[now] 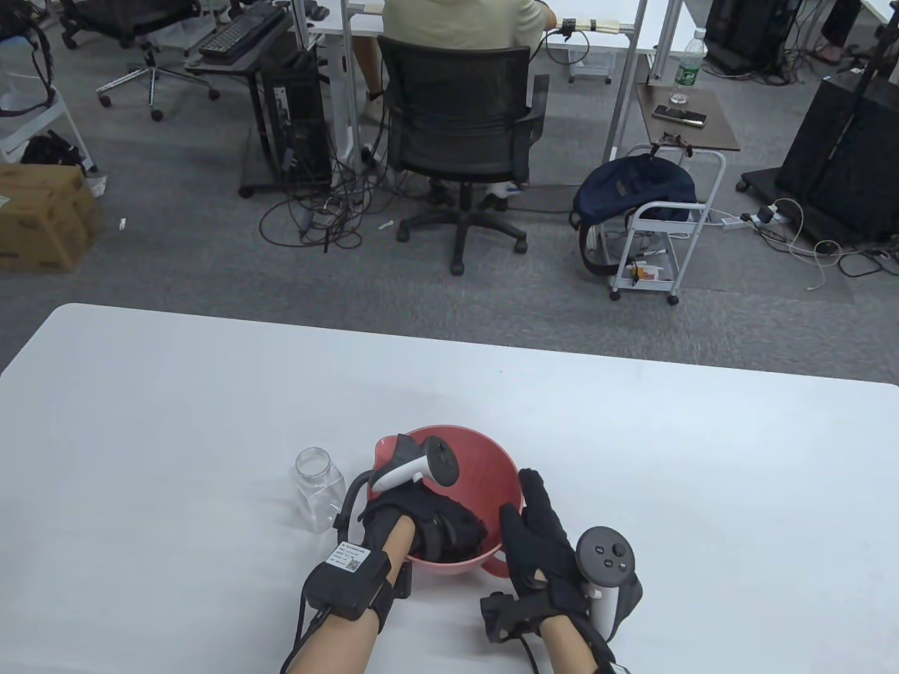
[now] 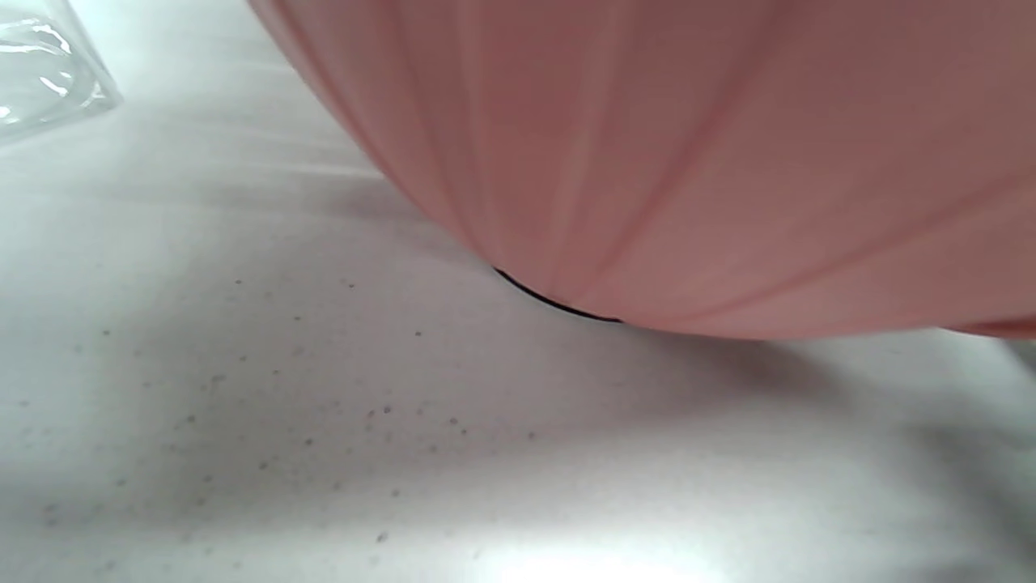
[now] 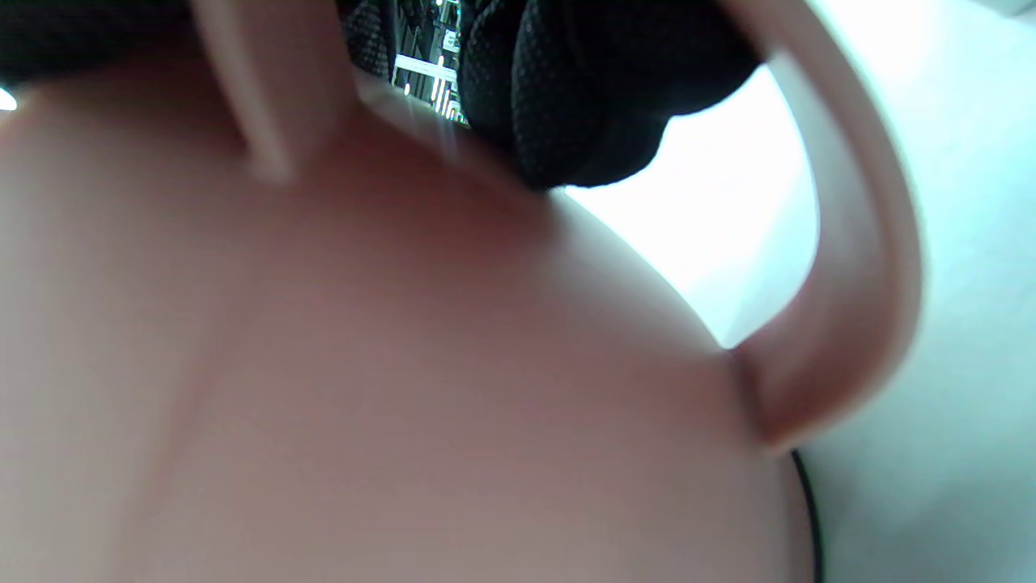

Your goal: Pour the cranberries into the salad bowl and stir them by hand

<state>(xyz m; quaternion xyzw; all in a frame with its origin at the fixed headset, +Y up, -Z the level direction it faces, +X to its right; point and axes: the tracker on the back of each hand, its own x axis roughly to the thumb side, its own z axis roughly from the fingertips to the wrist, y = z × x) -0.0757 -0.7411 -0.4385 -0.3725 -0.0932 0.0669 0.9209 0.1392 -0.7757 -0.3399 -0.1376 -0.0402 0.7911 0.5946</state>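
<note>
The right hand (image 1: 544,544) lies nearest the table view's bottom edge, its gloved fingers (image 1: 537,491) straight and laid along the right outer rim of the pink salad bowl (image 1: 491,463). In the right wrist view those fingers (image 3: 566,97) touch the bowl's upper wall just beside its looped handle (image 3: 858,267); they are not curled round the handle, so this hand is flat against the bowl rather than clasping it.

The left hand (image 1: 435,523) reaches down inside the bowl from its near-left side, the tracker on its back standing above the rim. Its fingers are buried in the bowl's shadowed interior, and whether they are curled or straight cannot be told. The cranberries cannot be made out either: the bowl's contents are hidden under the dark glove.

A clear plastic jar (image 1: 319,488) stands upright on the white table (image 1: 175,421), just beside the bowl on its left, mouth open, with nothing visible inside it. The left wrist view shows the bowl's ribbed outer wall (image 2: 688,162) resting on the table with a corner of the jar (image 2: 48,73) at upper left.
</note>
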